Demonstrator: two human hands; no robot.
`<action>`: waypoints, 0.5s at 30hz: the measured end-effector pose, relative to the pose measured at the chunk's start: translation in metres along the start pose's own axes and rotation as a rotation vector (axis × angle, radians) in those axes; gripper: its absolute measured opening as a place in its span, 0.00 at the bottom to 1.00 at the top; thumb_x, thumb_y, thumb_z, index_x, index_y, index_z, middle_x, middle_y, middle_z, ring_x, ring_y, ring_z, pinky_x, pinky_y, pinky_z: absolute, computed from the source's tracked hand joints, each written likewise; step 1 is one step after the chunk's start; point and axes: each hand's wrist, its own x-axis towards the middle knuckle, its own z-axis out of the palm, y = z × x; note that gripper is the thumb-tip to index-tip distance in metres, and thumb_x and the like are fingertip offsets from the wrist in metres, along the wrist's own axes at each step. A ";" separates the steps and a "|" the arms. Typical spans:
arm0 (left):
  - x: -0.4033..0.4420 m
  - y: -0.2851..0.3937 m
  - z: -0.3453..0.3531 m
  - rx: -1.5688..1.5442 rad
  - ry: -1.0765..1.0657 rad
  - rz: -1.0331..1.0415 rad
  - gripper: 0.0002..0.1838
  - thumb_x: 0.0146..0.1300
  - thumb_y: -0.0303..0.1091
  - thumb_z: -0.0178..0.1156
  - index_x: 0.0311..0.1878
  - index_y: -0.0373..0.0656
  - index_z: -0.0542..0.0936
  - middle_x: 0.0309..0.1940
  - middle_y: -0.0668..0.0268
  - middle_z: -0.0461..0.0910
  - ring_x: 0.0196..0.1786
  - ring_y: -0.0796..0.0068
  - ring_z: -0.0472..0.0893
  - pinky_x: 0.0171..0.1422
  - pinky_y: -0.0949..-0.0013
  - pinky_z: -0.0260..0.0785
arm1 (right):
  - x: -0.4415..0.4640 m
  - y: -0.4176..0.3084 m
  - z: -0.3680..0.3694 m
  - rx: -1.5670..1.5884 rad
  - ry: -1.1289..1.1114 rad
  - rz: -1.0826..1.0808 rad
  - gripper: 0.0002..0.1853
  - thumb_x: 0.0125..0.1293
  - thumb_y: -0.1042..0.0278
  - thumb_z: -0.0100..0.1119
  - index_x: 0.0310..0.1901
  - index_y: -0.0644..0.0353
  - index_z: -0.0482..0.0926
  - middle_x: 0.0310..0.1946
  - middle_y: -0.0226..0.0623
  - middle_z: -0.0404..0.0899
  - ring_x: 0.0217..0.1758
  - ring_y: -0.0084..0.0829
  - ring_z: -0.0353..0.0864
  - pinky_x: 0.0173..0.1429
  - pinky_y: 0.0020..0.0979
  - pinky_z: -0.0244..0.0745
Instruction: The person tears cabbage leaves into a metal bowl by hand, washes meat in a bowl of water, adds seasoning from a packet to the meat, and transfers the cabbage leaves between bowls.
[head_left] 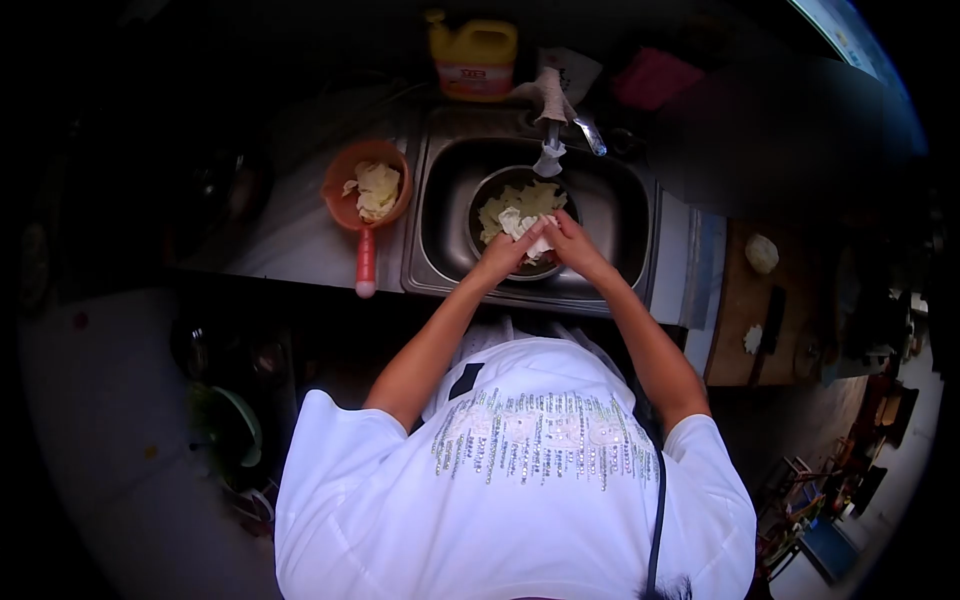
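Note:
Both my hands hold a pale cabbage leaf [514, 222] above a round metal bowl [474, 226] that stands in the sink. My left hand [506, 250] grips it from the left, and my right hand [573, 240] has its fingers closed on the right side. The two hands nearly meet at the leaf. More cabbage pieces [538, 198] lie in the bowl behind the hands. Left of the sink, an orange dipper [340, 175] with a pinkish-red handle contains several pale cabbage leaves [377, 190].
The steel sink [440, 180] surrounds the bowl, with a cloth-wrapped faucet [552, 130] over its back. A yellow jug [475, 60] stands behind. At right, a wooden cutting board [730, 300] bears a cabbage piece [762, 254] and a dark knife [772, 318].

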 end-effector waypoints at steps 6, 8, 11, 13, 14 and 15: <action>0.000 -0.010 0.007 -0.065 0.039 0.252 0.15 0.64 0.46 0.51 0.37 0.44 0.77 0.24 0.76 0.73 0.26 0.88 0.69 0.27 0.82 0.58 | 0.002 -0.008 0.004 0.151 -0.100 0.118 0.20 0.67 0.49 0.42 0.30 0.57 0.75 0.19 0.24 0.68 0.17 0.14 0.61 0.19 0.18 0.53; 0.007 -0.024 0.005 -0.103 0.080 0.395 0.14 0.65 0.44 0.51 0.39 0.42 0.77 0.28 0.75 0.75 0.30 0.86 0.71 0.31 0.82 0.61 | -0.001 -0.014 0.011 0.313 -0.008 0.237 0.18 0.67 0.49 0.44 0.31 0.54 0.73 0.17 0.23 0.66 0.15 0.15 0.57 0.18 0.17 0.49; 0.008 -0.028 0.000 -0.055 0.044 0.372 0.14 0.66 0.40 0.50 0.43 0.39 0.76 0.35 0.73 0.76 0.36 0.83 0.72 0.38 0.80 0.63 | -0.003 -0.005 0.008 0.513 -0.120 0.308 0.17 0.67 0.49 0.43 0.29 0.53 0.70 0.15 0.23 0.63 0.14 0.15 0.54 0.17 0.17 0.47; 0.005 -0.028 0.000 -0.021 0.090 0.403 0.14 0.66 0.41 0.49 0.40 0.40 0.76 0.31 0.73 0.75 0.33 0.84 0.71 0.36 0.80 0.62 | -0.006 -0.004 0.014 0.628 -0.136 0.366 0.17 0.67 0.50 0.43 0.28 0.53 0.68 0.15 0.22 0.61 0.13 0.15 0.53 0.17 0.17 0.47; 0.006 -0.030 -0.002 -0.020 0.093 0.404 0.14 0.66 0.41 0.49 0.40 0.40 0.76 0.31 0.73 0.75 0.33 0.84 0.71 0.36 0.80 0.62 | -0.005 -0.004 0.016 0.743 -0.149 0.422 0.17 0.67 0.50 0.43 0.27 0.53 0.67 0.14 0.22 0.59 0.12 0.15 0.52 0.16 0.17 0.46; 0.007 -0.035 -0.005 0.025 0.098 0.421 0.13 0.66 0.41 0.49 0.37 0.41 0.75 0.29 0.74 0.74 0.32 0.84 0.70 0.35 0.80 0.62 | -0.001 0.000 0.016 0.742 -0.151 0.422 0.17 0.67 0.50 0.43 0.27 0.53 0.67 0.14 0.22 0.59 0.12 0.15 0.52 0.16 0.17 0.46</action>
